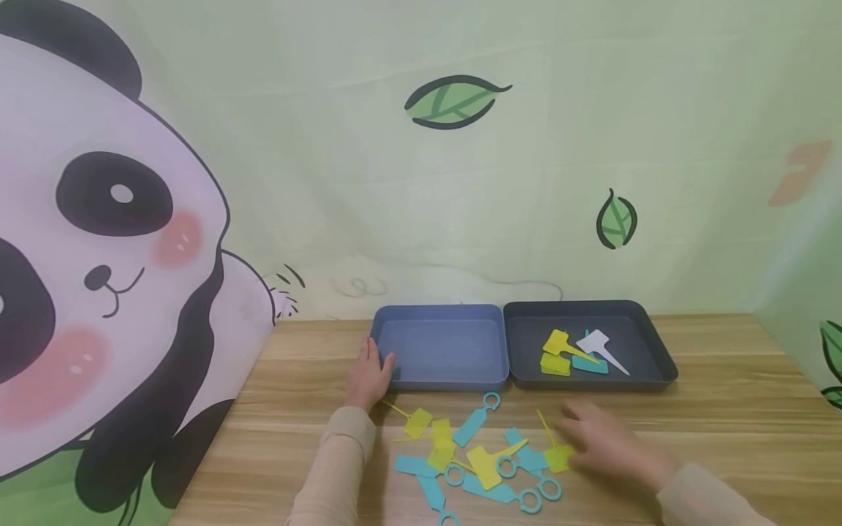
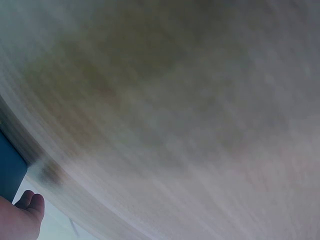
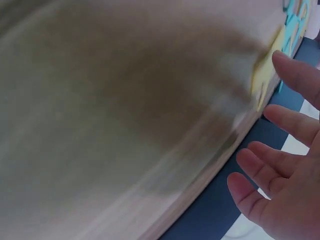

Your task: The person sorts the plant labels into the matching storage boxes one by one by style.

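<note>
My left hand (image 1: 370,372) holds the front left corner of a blue tray (image 1: 441,385), thumb over the rim and fingers along the outer side. In the left wrist view only its fingertips (image 2: 35,204) show beside the tray. My right hand (image 1: 608,446) is blurred, its fingers spread, close to a yellow T-shaped plant label (image 1: 559,459) at the right end of the pile. The right wrist view shows that hand's fingers apart, near a yellow label (image 3: 267,67). Several yellow labels (image 1: 485,467) and teal ring-ended tags (image 1: 470,427) lie mixed on the table.
A black tray (image 1: 592,384) stands against the blue one on its right. It contains yellow labels (image 1: 555,365), a white label (image 1: 597,341) and a teal piece (image 1: 590,364). A printed cloth (image 1: 342,183) with a panda and leaves hangs behind the wooden table (image 1: 717,365).
</note>
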### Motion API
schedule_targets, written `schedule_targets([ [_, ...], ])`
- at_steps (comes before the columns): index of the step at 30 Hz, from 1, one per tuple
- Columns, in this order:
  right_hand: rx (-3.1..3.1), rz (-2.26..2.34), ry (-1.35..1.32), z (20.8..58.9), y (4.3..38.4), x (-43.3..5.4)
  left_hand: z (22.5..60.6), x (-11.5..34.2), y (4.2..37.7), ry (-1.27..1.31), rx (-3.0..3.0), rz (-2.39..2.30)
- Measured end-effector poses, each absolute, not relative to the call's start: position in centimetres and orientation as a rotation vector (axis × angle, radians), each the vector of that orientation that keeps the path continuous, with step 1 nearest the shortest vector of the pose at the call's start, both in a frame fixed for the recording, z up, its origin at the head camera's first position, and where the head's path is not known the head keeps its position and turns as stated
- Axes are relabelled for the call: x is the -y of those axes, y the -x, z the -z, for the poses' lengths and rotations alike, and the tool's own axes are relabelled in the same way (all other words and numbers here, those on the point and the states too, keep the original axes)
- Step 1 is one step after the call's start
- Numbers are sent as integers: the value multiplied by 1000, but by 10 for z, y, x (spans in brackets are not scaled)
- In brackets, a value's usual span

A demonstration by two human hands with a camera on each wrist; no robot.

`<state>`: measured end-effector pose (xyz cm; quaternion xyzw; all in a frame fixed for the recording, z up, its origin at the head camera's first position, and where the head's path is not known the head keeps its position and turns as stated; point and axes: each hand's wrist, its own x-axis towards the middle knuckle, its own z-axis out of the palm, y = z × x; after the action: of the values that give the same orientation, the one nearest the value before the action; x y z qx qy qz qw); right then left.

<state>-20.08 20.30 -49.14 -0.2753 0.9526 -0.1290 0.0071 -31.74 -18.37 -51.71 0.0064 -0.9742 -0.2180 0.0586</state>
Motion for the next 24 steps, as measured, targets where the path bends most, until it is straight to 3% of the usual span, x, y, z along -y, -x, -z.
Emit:
schedule_targets([
  [24,-2937,551,748,503,202,-206,522,185,319,-10,2910,711],
])
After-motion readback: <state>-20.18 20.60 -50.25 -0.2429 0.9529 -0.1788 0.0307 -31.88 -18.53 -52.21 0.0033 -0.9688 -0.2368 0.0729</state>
